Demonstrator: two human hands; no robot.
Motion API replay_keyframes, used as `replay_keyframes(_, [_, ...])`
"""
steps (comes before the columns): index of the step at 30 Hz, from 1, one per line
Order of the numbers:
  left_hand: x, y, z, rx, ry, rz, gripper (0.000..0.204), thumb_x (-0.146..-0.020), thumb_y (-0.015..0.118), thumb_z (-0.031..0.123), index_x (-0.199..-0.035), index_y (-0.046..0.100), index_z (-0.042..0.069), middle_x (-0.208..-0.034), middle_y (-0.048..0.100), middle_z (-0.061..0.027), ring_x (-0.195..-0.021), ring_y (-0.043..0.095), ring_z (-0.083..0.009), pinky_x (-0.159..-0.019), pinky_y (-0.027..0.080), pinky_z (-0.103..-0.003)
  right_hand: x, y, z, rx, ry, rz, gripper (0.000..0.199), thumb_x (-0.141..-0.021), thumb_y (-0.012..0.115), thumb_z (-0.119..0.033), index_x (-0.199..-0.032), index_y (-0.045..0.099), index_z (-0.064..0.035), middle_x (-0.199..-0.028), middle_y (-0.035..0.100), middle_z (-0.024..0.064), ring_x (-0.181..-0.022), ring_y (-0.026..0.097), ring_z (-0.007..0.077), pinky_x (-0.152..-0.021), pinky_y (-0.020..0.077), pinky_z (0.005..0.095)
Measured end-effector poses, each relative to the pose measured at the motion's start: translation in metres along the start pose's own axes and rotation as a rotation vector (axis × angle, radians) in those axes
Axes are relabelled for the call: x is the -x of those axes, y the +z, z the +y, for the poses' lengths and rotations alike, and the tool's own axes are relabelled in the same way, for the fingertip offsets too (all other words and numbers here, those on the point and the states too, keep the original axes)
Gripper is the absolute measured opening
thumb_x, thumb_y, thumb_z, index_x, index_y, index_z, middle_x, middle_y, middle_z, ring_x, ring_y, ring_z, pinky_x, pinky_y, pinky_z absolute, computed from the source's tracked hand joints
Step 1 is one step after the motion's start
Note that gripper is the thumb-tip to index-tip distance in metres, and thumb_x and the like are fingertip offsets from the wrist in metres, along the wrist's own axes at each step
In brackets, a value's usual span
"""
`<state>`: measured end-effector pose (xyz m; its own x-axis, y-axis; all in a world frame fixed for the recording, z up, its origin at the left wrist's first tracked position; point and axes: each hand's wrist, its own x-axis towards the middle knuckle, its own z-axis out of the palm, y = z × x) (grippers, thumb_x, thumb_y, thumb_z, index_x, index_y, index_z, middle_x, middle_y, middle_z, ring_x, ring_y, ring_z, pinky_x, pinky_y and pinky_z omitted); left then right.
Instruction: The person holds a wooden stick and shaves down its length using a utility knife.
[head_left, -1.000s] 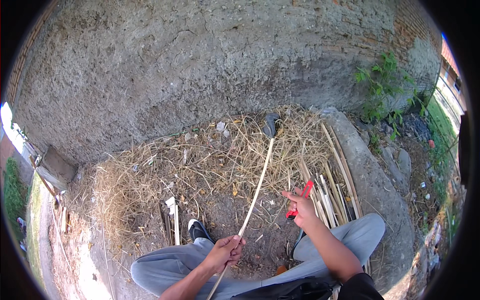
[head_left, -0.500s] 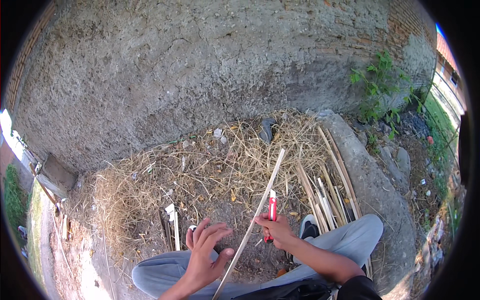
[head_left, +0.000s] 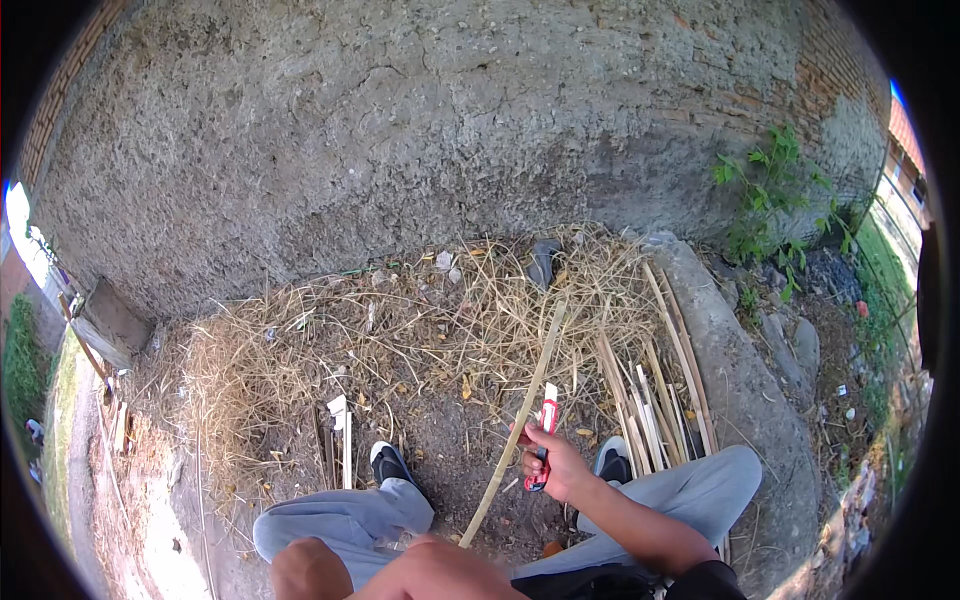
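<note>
Left of the long stick (head_left: 515, 425), which I take as my marker, dry straw (head_left: 240, 390) lies heaped against the foot of the rough wall (head_left: 400, 130), thick there because the wall stops it from scattering. Nearer the stick on that side, a few short pale offcuts (head_left: 340, 435) stand out of the dirt, and my left shoe (head_left: 388, 462) is planted just beside them, bracing my bent knee. My left hand (head_left: 440, 565) sits at the stick's near end, low at the bottom edge of view; so little of it shows that I cannot tell whether the fingers are curled round the stick or only resting by it, though the stick seems to run up and away from that spot, slanting toward the wall so its length lies out in front of me. Touching the stick on its right, about halfway along, my right hand (head_left: 560, 465) is wrapped firmly round a red knife (head_left: 545, 440), held upright with its pale tip pointing up beside the wood, a grip that keeps the edge close to the stick. Right of that, my other shoe (head_left: 612, 465) rests by a bundle of split slats (head_left: 655, 400), laid roughly parallel as though sorted together. Farther right of the stick a concrete curb (head_left: 745, 400) runs along, with green weeds (head_left: 770, 195) beyond it by the wall.
</note>
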<state>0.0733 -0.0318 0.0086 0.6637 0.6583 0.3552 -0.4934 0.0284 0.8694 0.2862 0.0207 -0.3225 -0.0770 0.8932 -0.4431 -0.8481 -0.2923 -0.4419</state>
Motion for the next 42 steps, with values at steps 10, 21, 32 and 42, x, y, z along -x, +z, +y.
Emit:
replay_keyframes(10, [-0.003,-0.003,0.008,-0.101,-0.011,0.096,0.012,-0.085,0.067,0.031,-0.075,0.06,0.031,-0.097,0.047,-0.0048,-0.089,0.044,-0.0221,-0.085,0.037,-0.039,-0.003,0.003,0.005,0.109,-0.038,0.056,0.014,-0.09,0.069,-0.015,-0.101,0.062,-0.0106,-0.069,0.049,-0.0055,-0.05,0.041,0.0065,-0.049,0.0344,0.0242])
replay_keyframes(21, [-0.001,-0.099,-0.165,-1.346,-0.144,0.034,0.056,-0.088,0.066,0.032,-0.123,0.044,-0.005,-0.11,0.057,-0.0249,-0.109,0.055,-0.0384,-0.092,0.047,-0.045,0.003,0.016,0.004,0.228,-0.13,0.16,0.017,-0.089,0.07,-0.013,-0.101,0.062,-0.0054,-0.07,0.052,-0.0047,-0.051,0.041,0.0045,-0.047,0.033,0.0228])
replay_keyframes(32, [0.05,-0.152,-0.264,-0.968,-0.591,0.168,0.028,-0.1,0.044,0.023,-0.103,0.055,-0.003,-0.068,0.06,-0.0167,-0.061,0.063,-0.0369,-0.055,0.047,-0.047,0.013,0.024,-0.016,1.298,-0.616,0.222,0.04,-0.099,0.053,-0.029,-0.132,0.051,-0.0074,-0.095,0.068,0.01,-0.062,0.058,0.0164,-0.058,0.0471,0.028])
replay_keyframes(42, [0.054,-0.17,-0.279,-0.553,-0.624,0.231,0.035,-0.105,0.038,0.024,-0.109,0.06,-0.003,-0.065,0.042,0.0039,-0.057,0.04,-0.0054,-0.052,0.037,-0.024,0.025,0.03,-0.013,1.698,-1.051,0.036,0.024,-0.091,0.063,-0.031,-0.11,0.066,-0.0153,-0.087,0.072,0.0071,-0.062,0.068,0.0315,-0.053,0.0535,0.0422])
